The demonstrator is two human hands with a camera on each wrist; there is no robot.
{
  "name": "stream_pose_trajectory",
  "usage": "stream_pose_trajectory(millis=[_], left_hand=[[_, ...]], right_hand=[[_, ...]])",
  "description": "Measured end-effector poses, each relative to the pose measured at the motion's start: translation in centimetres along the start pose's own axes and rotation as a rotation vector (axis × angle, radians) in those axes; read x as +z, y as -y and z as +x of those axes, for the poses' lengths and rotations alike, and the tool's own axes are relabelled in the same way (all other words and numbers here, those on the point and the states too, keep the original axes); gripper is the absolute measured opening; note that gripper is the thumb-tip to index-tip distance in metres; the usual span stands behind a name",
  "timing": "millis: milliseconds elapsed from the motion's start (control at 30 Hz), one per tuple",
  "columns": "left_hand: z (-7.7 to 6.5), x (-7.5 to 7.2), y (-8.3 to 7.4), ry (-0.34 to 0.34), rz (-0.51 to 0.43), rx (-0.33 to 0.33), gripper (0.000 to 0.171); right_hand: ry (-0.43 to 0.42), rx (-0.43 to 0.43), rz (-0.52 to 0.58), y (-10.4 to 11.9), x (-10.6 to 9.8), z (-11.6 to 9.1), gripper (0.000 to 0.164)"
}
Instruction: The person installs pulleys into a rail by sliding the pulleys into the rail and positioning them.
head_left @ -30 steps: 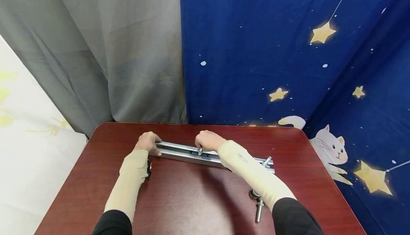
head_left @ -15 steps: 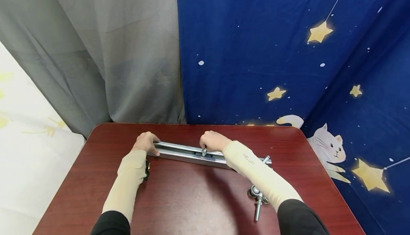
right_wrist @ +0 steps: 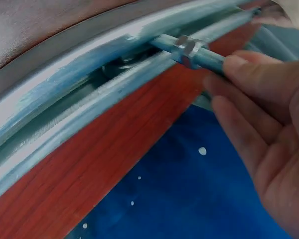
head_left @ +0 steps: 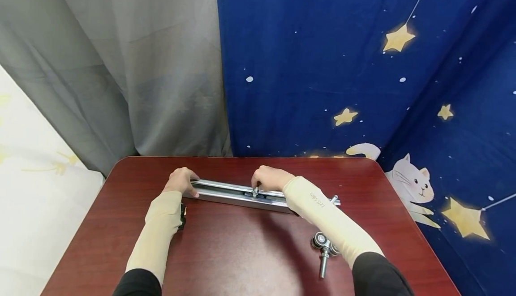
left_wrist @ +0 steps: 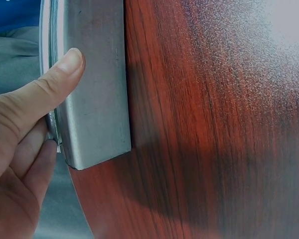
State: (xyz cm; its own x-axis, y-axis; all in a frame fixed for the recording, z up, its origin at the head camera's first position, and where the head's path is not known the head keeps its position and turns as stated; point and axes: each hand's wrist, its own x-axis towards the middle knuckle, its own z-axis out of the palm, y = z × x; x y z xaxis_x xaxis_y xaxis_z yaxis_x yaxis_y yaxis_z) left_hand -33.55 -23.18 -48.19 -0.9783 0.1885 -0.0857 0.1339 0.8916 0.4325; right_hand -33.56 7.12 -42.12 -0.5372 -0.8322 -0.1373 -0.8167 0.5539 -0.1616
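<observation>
A long steel slotted rail (head_left: 231,201) lies across the far part of the table. My left hand (head_left: 180,182) grips its left end; in the left wrist view the thumb lies on the rail's flat side (left_wrist: 97,99), fingers at the slotted edge. Farther right, my right hand (head_left: 271,178) pinches the end of a bolt (right_wrist: 209,59) between thumb and fingers. A nut (right_wrist: 190,52) sits on that bolt, which stands out of the rail's slot. What it joins inside the rail is mostly hidden; a dark rounded part shows in the slot.
A roller trolley (head_left: 320,239) with wheels and a threaded bolt (head_left: 324,264) lies on the table (head_left: 242,251), partly behind the right sleeve. Another bolt end (head_left: 334,199) sticks up near the rail's right end. Grey and blue curtains hang behind the table's far edge.
My right hand has shifted a little to the right along the rail with the bolt. My left hand keeps its grip on the left end. The head view has turned slightly.
</observation>
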Motion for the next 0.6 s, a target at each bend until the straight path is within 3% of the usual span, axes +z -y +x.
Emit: stream_pose_trajectory(millis=[167,333,600], left_hand=[[0.2,0.1,0.2,0.003,0.005,0.001,0.060],[0.1,0.1,0.0,0.007,0.012,0.018,0.060],[0.3,0.1,0.4,-0.007,-0.006,0.068,0.063]], right_hand=[[0.038,0.088,0.043,-1.1,-1.1,-2.6,0.043],[0.026,0.236,0.073,-3.8,-1.9,-7.1,0.052],[0.002,0.424,0.088,-8.9,-1.1,-15.1,0.044]])
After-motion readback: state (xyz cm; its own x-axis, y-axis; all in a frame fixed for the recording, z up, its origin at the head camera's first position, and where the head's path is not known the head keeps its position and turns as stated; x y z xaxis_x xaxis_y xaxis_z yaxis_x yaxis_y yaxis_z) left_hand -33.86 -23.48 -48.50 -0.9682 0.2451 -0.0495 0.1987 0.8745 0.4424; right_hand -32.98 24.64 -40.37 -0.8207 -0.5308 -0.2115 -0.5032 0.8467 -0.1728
